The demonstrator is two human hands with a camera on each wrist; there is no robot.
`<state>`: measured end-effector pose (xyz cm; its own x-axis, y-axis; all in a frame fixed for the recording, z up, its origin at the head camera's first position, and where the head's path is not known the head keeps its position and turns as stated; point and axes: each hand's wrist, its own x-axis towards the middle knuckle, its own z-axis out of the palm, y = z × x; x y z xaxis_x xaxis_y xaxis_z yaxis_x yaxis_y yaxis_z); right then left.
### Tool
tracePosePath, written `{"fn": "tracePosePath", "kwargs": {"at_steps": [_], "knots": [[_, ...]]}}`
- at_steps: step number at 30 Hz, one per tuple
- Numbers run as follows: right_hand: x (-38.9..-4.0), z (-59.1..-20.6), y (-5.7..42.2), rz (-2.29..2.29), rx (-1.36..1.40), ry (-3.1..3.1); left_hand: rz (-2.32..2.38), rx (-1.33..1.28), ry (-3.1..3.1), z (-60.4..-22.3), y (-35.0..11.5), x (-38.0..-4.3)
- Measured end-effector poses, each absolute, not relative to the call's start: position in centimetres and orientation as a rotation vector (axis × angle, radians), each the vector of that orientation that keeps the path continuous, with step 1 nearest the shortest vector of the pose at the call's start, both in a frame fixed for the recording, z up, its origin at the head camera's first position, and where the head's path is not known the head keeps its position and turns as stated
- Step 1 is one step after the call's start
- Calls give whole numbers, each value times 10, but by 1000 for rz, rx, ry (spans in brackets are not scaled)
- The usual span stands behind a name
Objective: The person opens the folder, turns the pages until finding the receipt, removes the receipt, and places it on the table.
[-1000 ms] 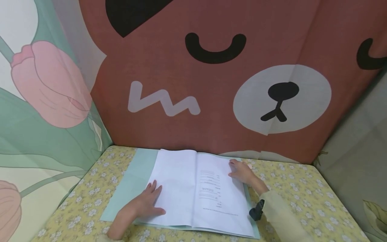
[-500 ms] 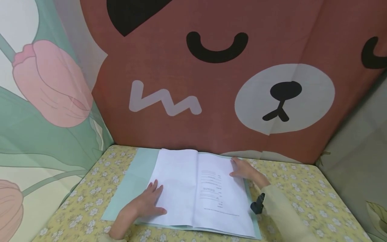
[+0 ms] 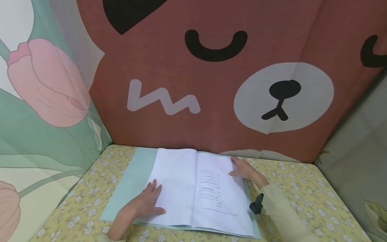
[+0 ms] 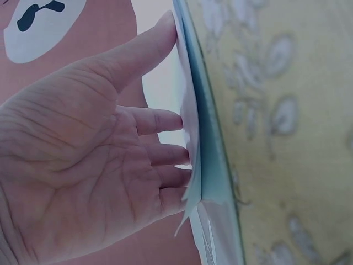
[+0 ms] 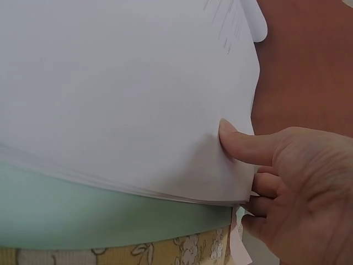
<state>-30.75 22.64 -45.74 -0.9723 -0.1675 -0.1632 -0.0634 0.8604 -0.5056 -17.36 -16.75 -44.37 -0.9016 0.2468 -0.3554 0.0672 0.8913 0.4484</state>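
A booklet of white sheets (image 3: pixel 175 195) with a pale green cover (image 3: pixel 128 188) lies spread on the table; its left page is blank and its right page (image 3: pixel 226 195) carries printed lines. My left hand (image 3: pixel 145 203) rests on the left page near its outer edge, fingers spread and fairly straight. In the left wrist view, the fingertips of that hand (image 4: pixel 105 149) touch the paper. At the far right corner, my right hand (image 3: pixel 245 171) grips the edge of the sheets. The right wrist view shows its thumb on top of the page (image 5: pixel 121 99), fingers curled at the edge.
A yellow flowered cloth (image 3: pixel 296 201) covers the table. Behind it hangs a reddish-brown curtain (image 3: pixel 160 131) with a bear face, and a tulip-print curtain (image 3: pixel 54 144) is at the left. A black device (image 3: pixel 256 205) sits at the right sleeve.
My right hand has shifted slightly toward the far corner of the right page. The left hand and the booklet stay in place; the head view moves a little.
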Motion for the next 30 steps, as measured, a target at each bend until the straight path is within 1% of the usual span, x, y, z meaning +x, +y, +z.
{"fn": "tracePosePath", "kwargs": {"at_steps": [18,27,30], "knots": [[-298,-460,220,-851,-160,2892,608,247,2655,-445,-170,-175],[-292,-462,216,-875,-284,3003,604,258,2660,-442,-170,-172],[-288,-459,213,-968,-301,3036,605,256,2658,-441,-169,-171]]}}
